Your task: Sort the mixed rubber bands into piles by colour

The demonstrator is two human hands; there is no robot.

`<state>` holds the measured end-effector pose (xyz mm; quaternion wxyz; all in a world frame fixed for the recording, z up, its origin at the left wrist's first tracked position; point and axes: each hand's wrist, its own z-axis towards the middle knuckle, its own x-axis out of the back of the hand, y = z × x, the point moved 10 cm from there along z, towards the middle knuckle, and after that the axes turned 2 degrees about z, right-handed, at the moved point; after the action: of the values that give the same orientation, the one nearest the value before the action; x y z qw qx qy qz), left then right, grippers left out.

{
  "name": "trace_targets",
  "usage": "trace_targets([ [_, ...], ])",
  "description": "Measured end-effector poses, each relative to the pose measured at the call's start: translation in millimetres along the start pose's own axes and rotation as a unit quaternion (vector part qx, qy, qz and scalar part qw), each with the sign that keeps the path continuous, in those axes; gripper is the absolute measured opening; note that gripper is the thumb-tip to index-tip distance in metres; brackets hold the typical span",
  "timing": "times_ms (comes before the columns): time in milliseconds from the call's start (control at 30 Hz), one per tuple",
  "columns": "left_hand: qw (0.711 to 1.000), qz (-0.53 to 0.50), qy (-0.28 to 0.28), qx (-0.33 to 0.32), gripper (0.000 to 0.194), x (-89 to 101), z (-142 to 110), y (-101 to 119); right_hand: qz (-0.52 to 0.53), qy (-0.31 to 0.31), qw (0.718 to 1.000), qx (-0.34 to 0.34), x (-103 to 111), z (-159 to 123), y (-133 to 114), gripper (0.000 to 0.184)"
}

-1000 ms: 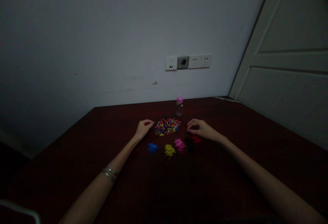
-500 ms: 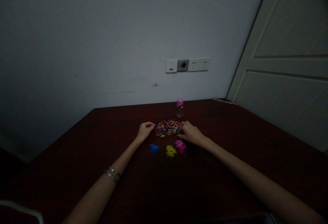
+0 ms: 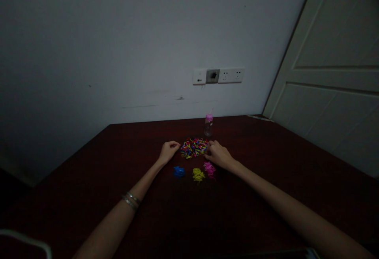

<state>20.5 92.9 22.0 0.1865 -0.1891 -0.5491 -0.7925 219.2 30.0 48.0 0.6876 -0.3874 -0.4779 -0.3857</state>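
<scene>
I am seeing a pale wall (image 3: 118, 45) rising behind a dark red bench (image 3: 139, 144), with a white door (image 3: 334, 73) standing to the right. A row of sockets (image 3: 230, 75) is running along the wall. My right hand (image 3: 218, 154) is sitting at the right edge of a heap of mixed coloured bands (image 3: 194, 148), fingers half curled; my left hand (image 3: 167, 152) is sitting by its left edge, fingers curling in towards the thumb. My feed is coming in dim, so I cannot tell whether either is gripping a band. A clear bottle (image 3: 208, 128) with a pink lid is standing upright just behind the heap. Nearer the camera, a yellow pile (image 3: 198, 175) is lying between a pink pile (image 3: 209, 169) and a blue pile (image 3: 179, 171).
</scene>
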Motion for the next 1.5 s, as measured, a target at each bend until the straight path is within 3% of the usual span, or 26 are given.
trace_targets([
  [400, 1.0, 0.009, -0.006, 0.009, 0.024, -1.5, 1, -3, 0.037, 0.0, 0.999, 0.006, 4, 0, 0, 0.008],
  [733, 1.0, 0.009, -0.007, 0.008, 0.026, -2.7, 2, -6, 0.148, 0.022, 0.987, 0.065, 33, -5, 12, 0.007],
  [967, 1.0, 0.013, -0.013, 0.007, 0.025, -2.8, 1, -4, 0.187, 0.017, 0.977, 0.1, 49, -29, 21, 0.009],
  [1233, 1.0, 0.025, -0.012, 0.003, 0.022, -2.1, 0, 1, 0.169, -0.048, 0.979, 0.104, 39, -68, 15, 0.011],
  [1500, 1.0, 0.022, -0.013, 0.01, 0.025, -2.3, 0, -4, 0.148, -0.05, 0.984, 0.089, 39, -76, 12, 0.012],
])
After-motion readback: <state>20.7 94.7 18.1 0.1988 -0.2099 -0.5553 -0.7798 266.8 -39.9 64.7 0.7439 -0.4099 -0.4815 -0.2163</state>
